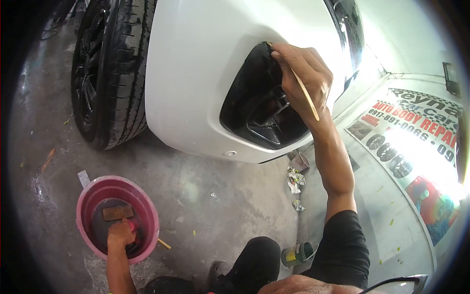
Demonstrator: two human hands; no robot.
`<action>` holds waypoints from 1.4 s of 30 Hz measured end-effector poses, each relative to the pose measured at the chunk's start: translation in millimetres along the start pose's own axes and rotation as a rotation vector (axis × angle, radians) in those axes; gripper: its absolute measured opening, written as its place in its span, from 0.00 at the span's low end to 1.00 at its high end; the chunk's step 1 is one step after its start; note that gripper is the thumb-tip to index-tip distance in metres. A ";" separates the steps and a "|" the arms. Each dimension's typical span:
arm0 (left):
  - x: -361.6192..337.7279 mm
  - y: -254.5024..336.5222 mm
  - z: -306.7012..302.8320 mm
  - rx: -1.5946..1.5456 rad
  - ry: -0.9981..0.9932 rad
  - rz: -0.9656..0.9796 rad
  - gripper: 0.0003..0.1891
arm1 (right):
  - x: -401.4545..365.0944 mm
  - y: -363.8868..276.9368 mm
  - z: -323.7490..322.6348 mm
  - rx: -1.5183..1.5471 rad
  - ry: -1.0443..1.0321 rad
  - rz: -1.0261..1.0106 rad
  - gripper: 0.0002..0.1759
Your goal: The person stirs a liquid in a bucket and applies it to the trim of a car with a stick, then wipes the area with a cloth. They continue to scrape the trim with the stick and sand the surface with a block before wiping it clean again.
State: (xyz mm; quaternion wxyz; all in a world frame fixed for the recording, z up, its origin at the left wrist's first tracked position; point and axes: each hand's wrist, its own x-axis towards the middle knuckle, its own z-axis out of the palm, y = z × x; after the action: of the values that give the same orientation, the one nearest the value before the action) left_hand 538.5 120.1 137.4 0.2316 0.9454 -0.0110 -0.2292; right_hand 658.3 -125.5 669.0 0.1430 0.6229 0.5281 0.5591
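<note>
My right hand (306, 78) is closed around a thin wooden-handled tool (306, 95), whose tip meets the upper edge of the black bumper recess (259, 98) on the white car (191, 73). The tip itself is mostly hidden by my fingers. Down at the left, my left hand (121, 233) reaches into a pink basin (84, 223) of dark water, its fingers wrapped round something pinkish-red. Just beyond those fingers, a flat brown block (117, 212) lies in the basin.
A black wheel (115, 73) stands left of the bumper. A stick (164, 243) lies beside the basin. A metal can (297, 254) stands near my knee, and a small bucket (299, 160) with crumpled wrappers (294, 180) sits by the wall. A banner (416, 142) hangs at right.
</note>
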 end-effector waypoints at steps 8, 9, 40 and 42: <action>5.5 -9.7 11.2 -0.005 0.027 0.019 0.36 | 6.2 -5.2 -8.5 -0.022 -0.053 0.101 0.13; 3.3 -8.1 7.1 -0.002 0.022 0.025 0.37 | 6.1 -4.0 -13.6 -0.035 -0.117 0.136 0.12; 4.2 -7.1 12.9 -0.006 0.120 0.037 0.34 | -1.1 -10.1 -8.7 0.031 -0.057 0.075 0.10; 1.9 -5.3 7.7 -0.026 0.109 0.034 0.32 | -2.0 -6.2 -5.0 0.025 -0.091 -0.032 0.23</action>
State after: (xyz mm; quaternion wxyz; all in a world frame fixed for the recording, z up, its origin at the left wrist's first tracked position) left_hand 536.3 121.3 128.1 0.2480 0.9530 -0.0113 -0.1738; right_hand 651.4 -126.6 664.9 0.1682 0.6409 0.5380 0.5211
